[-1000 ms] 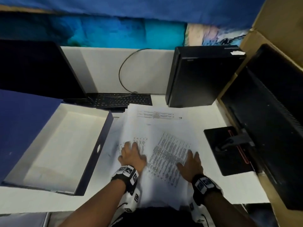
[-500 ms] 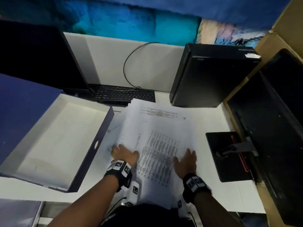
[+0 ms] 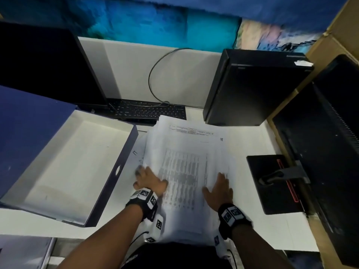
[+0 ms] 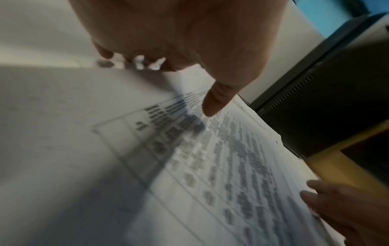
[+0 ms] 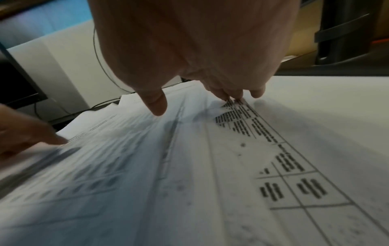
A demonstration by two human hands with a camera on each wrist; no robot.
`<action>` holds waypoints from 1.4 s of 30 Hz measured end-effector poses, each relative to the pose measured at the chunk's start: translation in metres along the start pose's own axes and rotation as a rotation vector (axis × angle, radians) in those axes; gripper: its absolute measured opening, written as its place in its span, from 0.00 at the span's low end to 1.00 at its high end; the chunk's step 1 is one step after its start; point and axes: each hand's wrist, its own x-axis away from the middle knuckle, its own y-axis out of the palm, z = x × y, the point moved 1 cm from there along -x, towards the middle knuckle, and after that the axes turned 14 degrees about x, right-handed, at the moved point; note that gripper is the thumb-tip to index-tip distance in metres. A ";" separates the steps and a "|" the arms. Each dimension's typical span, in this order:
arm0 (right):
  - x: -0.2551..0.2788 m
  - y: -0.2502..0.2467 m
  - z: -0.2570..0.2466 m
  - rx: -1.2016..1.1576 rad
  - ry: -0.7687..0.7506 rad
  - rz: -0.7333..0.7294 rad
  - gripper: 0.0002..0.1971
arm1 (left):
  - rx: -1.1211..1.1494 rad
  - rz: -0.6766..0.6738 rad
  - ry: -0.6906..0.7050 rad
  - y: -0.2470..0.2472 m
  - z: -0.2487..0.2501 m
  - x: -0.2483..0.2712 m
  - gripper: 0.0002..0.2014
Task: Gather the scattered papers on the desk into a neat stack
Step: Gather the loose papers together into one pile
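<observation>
A loose pile of white printed papers (image 3: 186,152) lies in the middle of the white desk (image 3: 252,144), its sheets fanned and skewed, the near ends hanging over the desk's front edge. My left hand (image 3: 148,179) lies flat on the pile's left side, fingers straight and pressing the sheets (image 4: 189,149). On the pile's right side my right hand (image 3: 219,188) rests flat, fingertips (image 5: 233,96) touching the printed table on the top sheet (image 5: 263,149). Neither hand grips anything. The papers look blurred with motion.
An open blue box (image 3: 124,167) with a white inside stands left of the pile, almost touching it. Behind are a black keyboard (image 3: 149,111), a monitor (image 3: 38,65) and a black computer case (image 3: 252,88). A monitor stand base (image 3: 272,183) sits to the right.
Both hands have slid back toward me and slightly apart on the papers. The top sheet has turned from a slant to lie straighter with the pile.
</observation>
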 end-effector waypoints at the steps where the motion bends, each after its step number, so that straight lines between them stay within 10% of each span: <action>1: 0.002 0.001 -0.003 0.010 -0.018 -0.005 0.48 | -0.012 -0.016 0.053 0.005 -0.001 0.000 0.51; 6: 0.005 -0.003 -0.001 0.031 0.004 0.066 0.46 | 0.184 0.329 -0.069 -0.001 0.000 0.004 0.44; 23: 0.008 0.005 -0.009 0.052 -0.030 0.039 0.48 | -0.036 -0.025 0.117 -0.005 0.024 0.018 0.29; 29: 0.011 -0.001 -0.008 0.090 -0.003 0.080 0.42 | 0.425 -0.307 0.285 0.003 0.031 0.024 0.43; 37: -0.012 -0.035 -0.003 0.271 -0.209 0.171 0.34 | 0.638 -0.022 -0.029 -0.026 -0.014 0.008 0.26; 42: -0.034 -0.044 -0.011 0.483 -0.269 -0.043 0.37 | 0.674 0.079 -0.248 -0.046 -0.036 -0.003 0.37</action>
